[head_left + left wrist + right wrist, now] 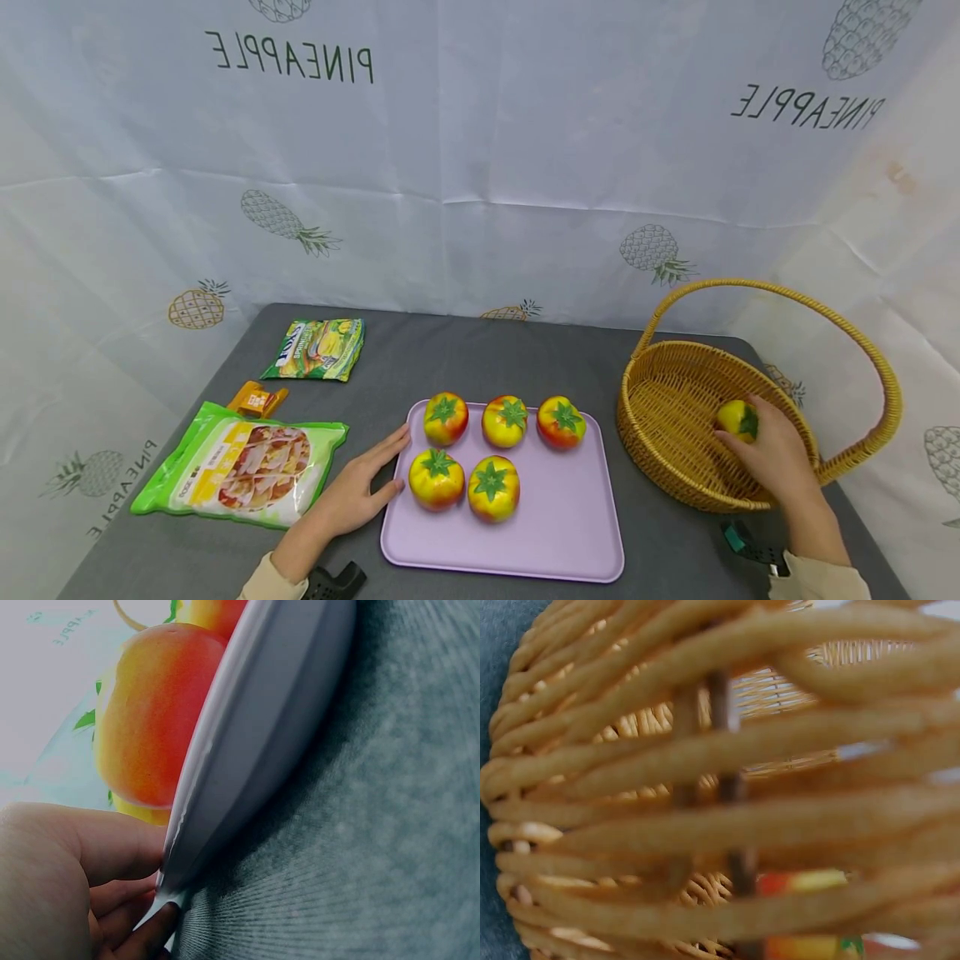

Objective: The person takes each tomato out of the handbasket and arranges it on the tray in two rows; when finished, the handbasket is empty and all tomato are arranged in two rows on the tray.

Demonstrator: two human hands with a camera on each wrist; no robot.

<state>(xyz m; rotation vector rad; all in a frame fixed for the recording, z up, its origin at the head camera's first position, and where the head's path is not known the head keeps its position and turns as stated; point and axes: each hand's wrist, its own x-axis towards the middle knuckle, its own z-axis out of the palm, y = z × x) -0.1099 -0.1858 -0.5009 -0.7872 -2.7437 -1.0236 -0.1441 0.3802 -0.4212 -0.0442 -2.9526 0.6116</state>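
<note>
My right hand [776, 454] reaches over the near rim into the wicker basket [637, 425] and grips a yellow persimmon [731, 417] with green leaves on top. Basket weave fills the right wrist view, where bits of the persimmon [802, 946] show through the gaps. My left hand [351, 496] touches the left edge of a lilac tray [555, 533], its fingers straight along the rim. On the tray sit several red-and-yellow persimmons [493, 489], three along the back and two in front. In the left wrist view, fingertips [142, 844] meet the tray's rim [217, 787] beside a persimmon [157, 712].
Left of the tray lies a large green-and-white food bag [247, 467]. Behind it are a small orange packet [257, 400] and a green snack packet [318, 348]. The basket's tall handle [862, 333] arches over its opening. A pineapple-print cloth [487, 167] hangs behind the grey table.
</note>
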